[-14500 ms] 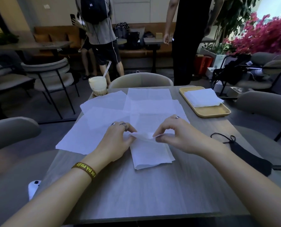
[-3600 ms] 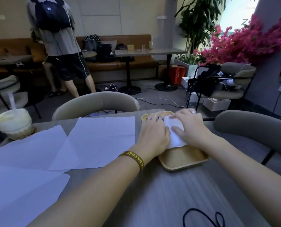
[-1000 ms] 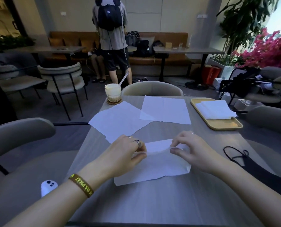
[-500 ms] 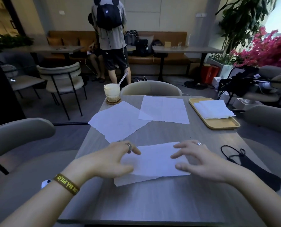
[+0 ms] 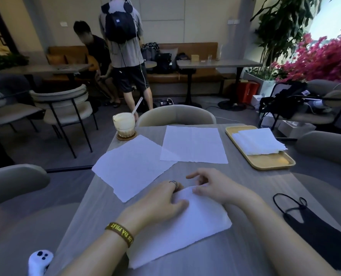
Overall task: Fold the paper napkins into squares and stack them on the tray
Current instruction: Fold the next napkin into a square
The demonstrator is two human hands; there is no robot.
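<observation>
1. Left hand (image 5: 161, 204) was curled on the folded napkin (image 5: 197, 226), gripping it: thumb on top, fingers tucked at its far edge.
2. Right hand (image 5: 217, 188) pinched the same far edge just beside the left. Thumb on the paper, fingers curled, index sticking out free.
3. Folded napkin lay on the bench (image 5: 255, 180) right in front of me, far edge humped up slightly between my hands.
4. Left open napkin (image 5: 133, 166) and centre open napkin (image 5: 193, 145) lay flat further out, corners overlapping.
5. Tray (image 5: 269, 163) sat far right on the bench, with the napkin stack (image 5: 259, 141) on its far half.
6. Black face mask (image 5: 317, 224) lay near my right forearm. Drink (image 5: 124, 124) stood at the far left corner.
</observation>
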